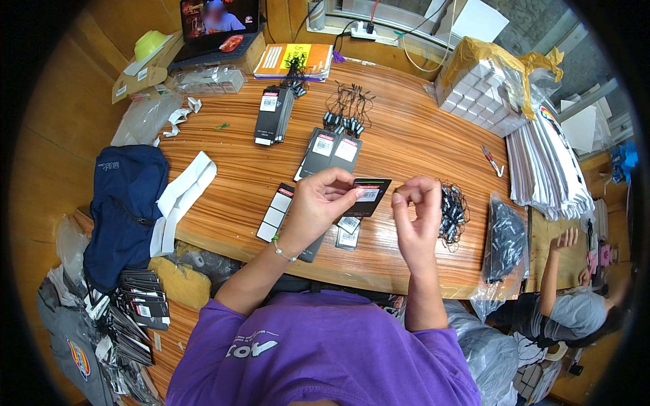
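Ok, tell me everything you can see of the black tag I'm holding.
The black tag is a flat, rectangular card, smooth and stiff-looking, with a red-and-white label and small printing below. The left hand pinches its left edge, holding it tilted above the wood-grain table; the right hand is apart from it.

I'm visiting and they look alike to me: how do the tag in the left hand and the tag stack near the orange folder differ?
The held tag is raised and tilted in the left hand; the tag stack lies on the table. Black cords bunch at the tag stack's far end; I see none on the held tag. The tag stack shows several layered edges; the held tag looks thinner. Both are dark with a white, red-banded label.
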Available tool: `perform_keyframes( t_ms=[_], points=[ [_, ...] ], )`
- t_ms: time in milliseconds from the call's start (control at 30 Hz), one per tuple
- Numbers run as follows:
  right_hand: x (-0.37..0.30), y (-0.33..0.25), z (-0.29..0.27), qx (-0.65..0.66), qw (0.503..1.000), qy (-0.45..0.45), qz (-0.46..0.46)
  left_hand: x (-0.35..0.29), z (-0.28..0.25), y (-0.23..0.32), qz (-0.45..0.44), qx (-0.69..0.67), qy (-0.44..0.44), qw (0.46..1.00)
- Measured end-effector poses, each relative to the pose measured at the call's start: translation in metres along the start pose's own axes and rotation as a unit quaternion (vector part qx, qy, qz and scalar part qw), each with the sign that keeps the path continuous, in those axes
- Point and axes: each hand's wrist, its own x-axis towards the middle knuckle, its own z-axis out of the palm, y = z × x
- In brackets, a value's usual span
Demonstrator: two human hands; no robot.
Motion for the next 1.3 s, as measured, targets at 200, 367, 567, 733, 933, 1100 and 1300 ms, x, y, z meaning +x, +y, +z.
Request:
perform_keyframes(
  t_ms=[200, 367, 567, 733, 933, 1100, 1300],
  points=[
    [0.006, -0.009, 0.013, -0.12, 0.988, -0.017, -0.099, -0.001, 0.0, -0.004, 0.011, -0.009, 0.002, 1.0],
    [0.006, -0.011, 0.015, -0.118, 0.988, -0.027, -0.098, -0.001, -0.001, -0.004, 0.019, 0.003, 0.007, 1.0],
    [0.004, -0.009, 0.02, -0.084, 0.995, -0.012, -0.05, -0.002, 0.001, 0.001, 0.012, 0.03, 0.007, 0.999],
    [0.003, -0.005, 0.02, -0.072, 0.996, -0.013, -0.041, -0.003, 0.0, -0.001, 0.03, 0.051, 0.009, 0.998],
    [0.005, -0.009, 0.02, -0.073, 0.997, -0.024, -0.026, -0.003, 0.0, 0.003, 0.034, 0.082, 0.003, 0.996],
    [0.006, -0.01, 0.021, -0.093, 0.994, -0.029, -0.047, -0.004, 0.0, 0.007, 0.013, 0.083, -0.002, 0.996],
    [0.004, -0.006, 0.019, 0.046, 0.998, -0.024, 0.035, -0.005, 0.002, 0.009, 0.0, 0.056, 0.0, 0.998]
  ],
)
